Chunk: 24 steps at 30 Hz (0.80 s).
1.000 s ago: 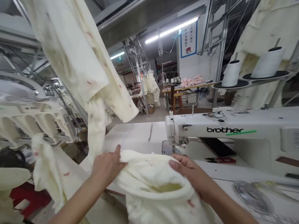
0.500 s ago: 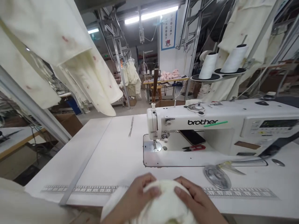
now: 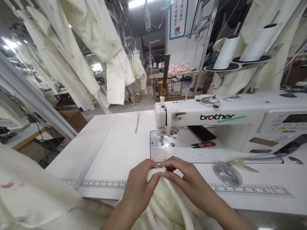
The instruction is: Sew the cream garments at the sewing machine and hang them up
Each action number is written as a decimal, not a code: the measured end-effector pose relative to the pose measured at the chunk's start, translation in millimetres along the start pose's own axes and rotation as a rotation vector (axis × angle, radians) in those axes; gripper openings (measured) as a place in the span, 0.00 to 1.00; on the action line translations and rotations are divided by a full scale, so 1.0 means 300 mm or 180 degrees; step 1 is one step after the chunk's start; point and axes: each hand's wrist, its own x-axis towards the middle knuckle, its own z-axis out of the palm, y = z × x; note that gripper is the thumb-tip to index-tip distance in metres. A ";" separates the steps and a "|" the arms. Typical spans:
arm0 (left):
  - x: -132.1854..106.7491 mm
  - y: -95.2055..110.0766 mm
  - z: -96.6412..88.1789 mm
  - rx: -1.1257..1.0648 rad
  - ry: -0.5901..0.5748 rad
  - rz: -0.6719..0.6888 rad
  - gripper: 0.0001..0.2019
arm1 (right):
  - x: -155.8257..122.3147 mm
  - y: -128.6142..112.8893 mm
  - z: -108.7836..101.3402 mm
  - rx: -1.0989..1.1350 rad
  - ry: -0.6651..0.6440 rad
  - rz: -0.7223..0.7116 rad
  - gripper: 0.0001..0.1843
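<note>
Both my hands pinch the top edge of a cream fleece garment (image 3: 165, 204) with small red marks, just above the table's front edge. My left hand (image 3: 140, 185) grips the fabric from the left, fingers curled over it. From the right, my right hand (image 3: 184, 179) pinches the same folded edge, fingertips meeting the left thumb. The garment hangs down toward my lap and spreads off to the lower left. A white Brother sewing machine (image 3: 223, 121) stands just beyond my hands, its needle (image 3: 161, 140) a short way ahead.
On the white table (image 3: 115, 150) a printed ruler strip (image 3: 96, 183) runs along the front. Red thread snips (image 3: 203, 145) and a dark phone (image 3: 202, 134) lie under the machine arm. A clear disc (image 3: 227, 174) lies right. Cream garments (image 3: 96, 48) hang overhead left; thread cones (image 3: 226, 52) stand right.
My view swung from the hanging garments to the machine. The bundled fabric came in toward me, and my hands went from cupping it to pinching one edge together.
</note>
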 end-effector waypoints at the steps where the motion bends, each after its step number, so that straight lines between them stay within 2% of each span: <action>1: 0.001 -0.002 0.000 0.0031 -0.0066 0.0080 0.04 | 0.006 -0.004 -0.005 -0.0044 -0.0009 0.0065 0.05; 4: 0.001 -0.012 -0.006 0.0143 -0.0294 0.0502 0.07 | 0.022 -0.001 -0.027 0.0080 -0.0231 0.0353 0.07; 6: -0.002 -0.017 -0.009 0.0189 -0.0351 0.0782 0.08 | 0.041 0.016 -0.041 0.0651 -0.0597 0.0644 0.09; 10: -0.011 -0.027 0.007 0.0193 -0.0159 0.1161 0.11 | 0.084 0.076 -0.034 0.1851 -0.1409 0.1326 0.13; 13: -0.018 -0.042 0.034 0.0007 -0.0024 0.1282 0.13 | 0.096 0.117 0.003 0.2360 -0.1546 0.1772 0.11; 16: -0.022 -0.067 0.058 -0.0237 0.0071 0.1218 0.11 | 0.087 0.134 0.036 0.2616 -0.1378 0.1884 0.11; 19: -0.023 -0.093 0.064 -0.0328 0.0225 0.0923 0.08 | 0.061 0.122 0.044 0.2566 -0.1032 0.1590 0.14; 22: -0.018 -0.112 0.062 -0.0259 0.0451 0.0564 0.07 | 0.018 0.090 0.052 0.1889 -0.0110 0.0872 0.19; 24: -0.012 -0.119 0.068 -0.0137 0.0612 0.0491 0.06 | -0.014 0.066 0.073 0.1197 0.0420 0.0580 0.16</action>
